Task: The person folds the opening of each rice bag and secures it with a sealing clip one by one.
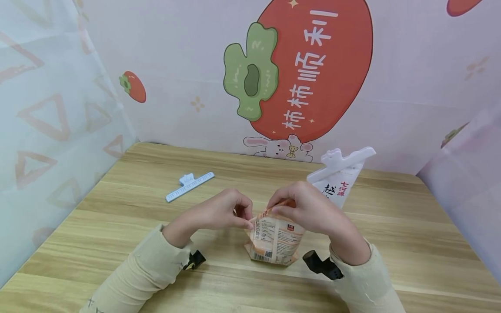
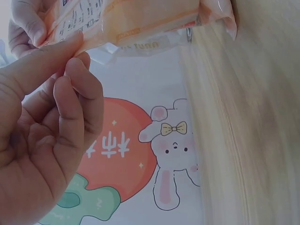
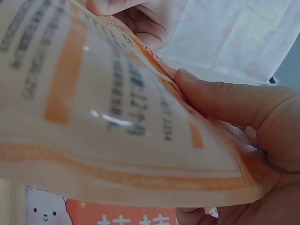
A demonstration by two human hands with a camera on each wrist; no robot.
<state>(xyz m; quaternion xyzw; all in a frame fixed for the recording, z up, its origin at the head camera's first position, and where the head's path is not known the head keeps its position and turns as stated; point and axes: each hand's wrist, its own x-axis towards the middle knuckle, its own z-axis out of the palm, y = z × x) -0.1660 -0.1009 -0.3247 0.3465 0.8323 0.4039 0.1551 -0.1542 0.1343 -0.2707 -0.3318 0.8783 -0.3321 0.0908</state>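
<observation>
An orange and white printed food bag (image 1: 275, 237) stands upright on the table in front of me. My left hand (image 1: 228, 211) pinches its top left corner between thumb and forefinger; the left wrist view shows the other fingers curled below the bag (image 2: 150, 18). At the top right edge, my right hand (image 1: 309, 208) grips the bag, thumb on the near side. In the right wrist view the thumb of my right hand (image 3: 234, 112) presses the folded upper edge of the bag (image 3: 108, 103).
A light blue sealing clip (image 1: 190, 186) lies on the wooden table (image 1: 129, 195) to the left. Behind my right hand stands a white bag (image 1: 342, 184) with a white clip (image 1: 340, 164) across its top. A printed backdrop (image 1: 188, 52) rises behind the table.
</observation>
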